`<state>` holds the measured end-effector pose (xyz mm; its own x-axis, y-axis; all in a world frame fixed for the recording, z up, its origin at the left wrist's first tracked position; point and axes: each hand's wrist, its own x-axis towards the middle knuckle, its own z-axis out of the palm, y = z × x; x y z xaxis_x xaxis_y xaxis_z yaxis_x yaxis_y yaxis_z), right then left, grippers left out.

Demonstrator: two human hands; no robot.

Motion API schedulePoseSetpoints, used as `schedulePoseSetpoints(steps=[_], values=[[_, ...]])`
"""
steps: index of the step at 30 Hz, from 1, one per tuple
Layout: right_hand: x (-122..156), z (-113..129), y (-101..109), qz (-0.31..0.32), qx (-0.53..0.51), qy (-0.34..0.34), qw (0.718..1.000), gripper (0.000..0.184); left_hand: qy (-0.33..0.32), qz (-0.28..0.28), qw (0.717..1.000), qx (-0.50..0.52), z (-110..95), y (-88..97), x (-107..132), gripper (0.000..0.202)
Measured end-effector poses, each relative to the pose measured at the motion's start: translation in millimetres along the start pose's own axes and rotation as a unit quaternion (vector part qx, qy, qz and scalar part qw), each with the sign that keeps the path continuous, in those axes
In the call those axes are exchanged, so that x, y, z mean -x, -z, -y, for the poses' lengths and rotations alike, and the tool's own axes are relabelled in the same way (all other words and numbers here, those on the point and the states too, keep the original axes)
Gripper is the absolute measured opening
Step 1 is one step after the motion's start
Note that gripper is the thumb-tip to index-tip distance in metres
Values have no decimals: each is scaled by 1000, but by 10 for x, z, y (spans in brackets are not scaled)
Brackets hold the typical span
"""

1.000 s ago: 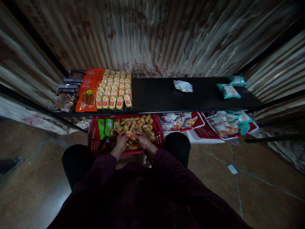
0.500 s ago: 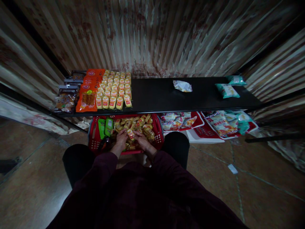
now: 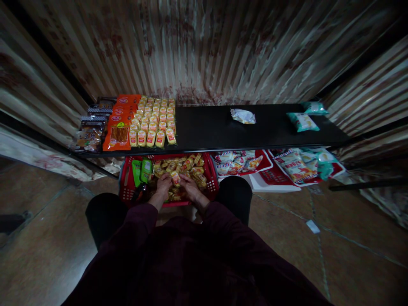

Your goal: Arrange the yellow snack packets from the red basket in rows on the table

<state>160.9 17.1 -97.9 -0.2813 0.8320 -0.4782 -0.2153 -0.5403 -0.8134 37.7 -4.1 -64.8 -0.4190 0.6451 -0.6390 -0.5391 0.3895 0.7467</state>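
Observation:
A red basket (image 3: 213, 183) sits on the floor under a black shelf (image 3: 210, 127), full of small yellow snack packets (image 3: 191, 163). Both my hands are down in it, close together. My left hand (image 3: 163, 185) and my right hand (image 3: 189, 187) are curled around one yellow packet (image 3: 175, 178) held between them. Two green packets (image 3: 142, 171) lie at the basket's left side. On the shelf's left end stand neat rows of the same yellow packets (image 3: 154, 125).
Orange packs (image 3: 119, 127) and dark packs (image 3: 89, 131) sit left of the rows. A white bag (image 3: 243, 115) and teal bags (image 3: 302, 122) lie further right on the shelf. Red and white trays (image 3: 270, 174) of snacks are on the floor to the right. My knees flank the basket.
My hands have drawn closer together over the basket's middle and lifted a yellow packet slightly. The view shifted a little downward.

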Motion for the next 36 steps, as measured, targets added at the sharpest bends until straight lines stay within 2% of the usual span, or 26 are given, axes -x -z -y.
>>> schedulePoseSetpoints(steps=[9,14,20,28,36], values=[[-76,-25,-26,-54,-58,15,997,44,-91,29,993,-75,214,-76,54,51],[-54,-7,-27,-46,-67,37,996,42,-141,30,983,-116,255,-83,79,48],[32,93,-74,-3,-64,49,997,42,-177,-26,971,-159,268,-18,-20,34],[97,151,-96,16,-49,58,997,32,-186,-27,971,-150,314,-10,-99,30],[136,206,-109,18,-47,52,997,31,-173,-24,977,-120,278,-8,-110,20]])
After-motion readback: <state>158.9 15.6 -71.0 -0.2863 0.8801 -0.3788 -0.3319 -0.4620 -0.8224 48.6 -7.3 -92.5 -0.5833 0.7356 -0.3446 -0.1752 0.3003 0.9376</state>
